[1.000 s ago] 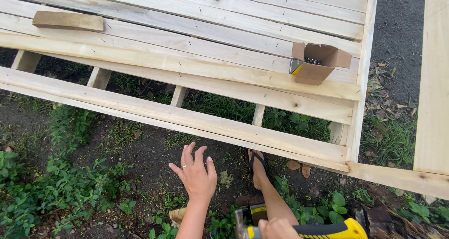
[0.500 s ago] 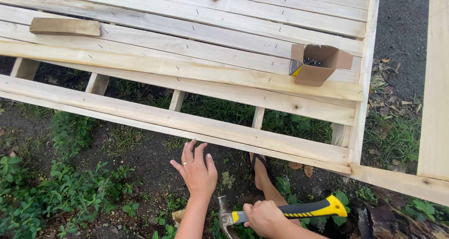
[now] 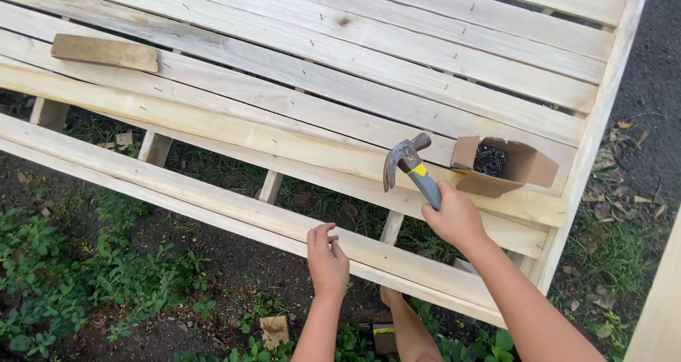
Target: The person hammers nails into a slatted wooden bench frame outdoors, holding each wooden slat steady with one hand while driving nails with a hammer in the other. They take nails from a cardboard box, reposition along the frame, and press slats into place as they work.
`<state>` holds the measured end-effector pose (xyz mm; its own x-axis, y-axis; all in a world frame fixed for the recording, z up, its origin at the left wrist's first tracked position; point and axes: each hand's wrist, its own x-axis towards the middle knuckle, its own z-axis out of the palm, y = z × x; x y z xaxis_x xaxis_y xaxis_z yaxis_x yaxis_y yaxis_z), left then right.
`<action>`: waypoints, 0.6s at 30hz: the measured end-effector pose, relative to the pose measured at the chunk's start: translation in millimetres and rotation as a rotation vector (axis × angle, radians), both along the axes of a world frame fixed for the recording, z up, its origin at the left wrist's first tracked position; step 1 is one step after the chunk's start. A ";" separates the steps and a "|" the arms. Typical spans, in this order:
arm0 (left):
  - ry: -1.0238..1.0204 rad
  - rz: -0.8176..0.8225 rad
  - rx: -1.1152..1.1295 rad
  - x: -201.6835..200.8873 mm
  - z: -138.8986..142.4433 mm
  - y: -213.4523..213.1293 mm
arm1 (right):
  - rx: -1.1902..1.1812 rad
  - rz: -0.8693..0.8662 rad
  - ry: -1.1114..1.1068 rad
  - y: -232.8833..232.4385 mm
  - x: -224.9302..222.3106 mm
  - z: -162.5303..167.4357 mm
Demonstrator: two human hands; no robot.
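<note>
My right hand (image 3: 454, 220) grips the grey and yellow handle of a claw hammer (image 3: 406, 160), its steel head raised over the pale plank (image 3: 234, 131) of a slatted wooden frame (image 3: 440, 71). My left hand (image 3: 327, 259) rests with fingers spread on the near rail (image 3: 213, 204) of the frame. An open cardboard box of nails (image 3: 500, 165) lies on the planks just right of the hammer head.
A short loose wood block (image 3: 104, 51) lies on the slats at the far left. Bare soil and green weeds (image 3: 78, 277) show under the frame. My foot (image 3: 408, 330) stands below the rail. Another board edge (image 3: 660, 312) runs at the right.
My right hand has lifted the hammer from low by the ground up over the planks beside the nail box. My left hand has moved from below the rail onto it.
</note>
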<state>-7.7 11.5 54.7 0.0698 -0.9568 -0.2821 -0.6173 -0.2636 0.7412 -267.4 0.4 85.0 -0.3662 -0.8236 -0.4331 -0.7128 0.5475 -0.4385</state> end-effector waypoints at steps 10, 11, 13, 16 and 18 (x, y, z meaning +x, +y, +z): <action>0.071 -0.129 0.177 -69.9 -3.7 -40.4 | -0.176 -0.209 -0.143 -35.5 42.8 -30.8; 0.053 -0.143 0.155 -73.0 -4.4 -46.5 | -0.127 -0.255 -0.195 -38.6 47.6 -29.9; 0.029 -0.193 0.105 -78.5 -5.9 -58.9 | -0.039 -0.365 -0.282 -46.4 56.2 -25.5; 0.028 -0.228 0.226 -82.0 -8.1 -75.6 | -0.070 -0.409 -0.318 -54.9 66.7 -20.2; -0.002 -0.271 0.230 -79.4 -10.5 -86.3 | -0.030 -0.447 -0.330 -58.6 70.9 -17.7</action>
<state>-87.1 -74.8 44.2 -0.1773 -0.8521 -0.4925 -0.6892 -0.2497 0.6802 -196.5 -58.2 67.2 -0.5320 -0.6330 -0.5624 -0.2363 0.7488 -0.6193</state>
